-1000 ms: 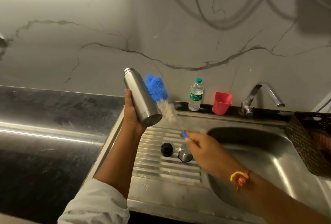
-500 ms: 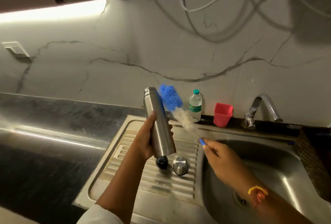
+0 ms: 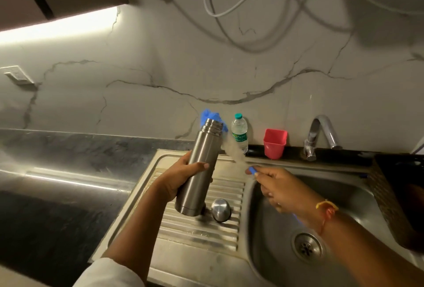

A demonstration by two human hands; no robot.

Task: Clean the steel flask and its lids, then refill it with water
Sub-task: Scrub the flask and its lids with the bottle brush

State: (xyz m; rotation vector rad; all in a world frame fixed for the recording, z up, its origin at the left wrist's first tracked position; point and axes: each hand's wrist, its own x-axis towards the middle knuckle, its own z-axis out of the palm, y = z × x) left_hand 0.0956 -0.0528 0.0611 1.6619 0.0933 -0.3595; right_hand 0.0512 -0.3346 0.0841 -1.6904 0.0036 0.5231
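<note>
Left hand [image 3: 181,179] grips one steel flask [image 3: 199,167], tilted, mouth up, above the drainboard [image 3: 197,229]. One steel lid [image 3: 221,209] lies on the ribs just beside the flask's base (a second lid is hidden, if present). Right hand [image 3: 277,186] pinches one bottle brush [image 3: 231,149] by its blue handle. Behind: one water bottle [image 3: 239,132], one red cup [image 3: 274,143], one tap [image 3: 320,135].

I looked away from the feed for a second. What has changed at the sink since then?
The left hand has swung the steel flask from mouth-away tilt to nearly upright. The right hand brought the bottle brush in behind the flask's mouth, not yet inside. Both grips are unchanged. The steel lid stays on the drainboard.
</note>
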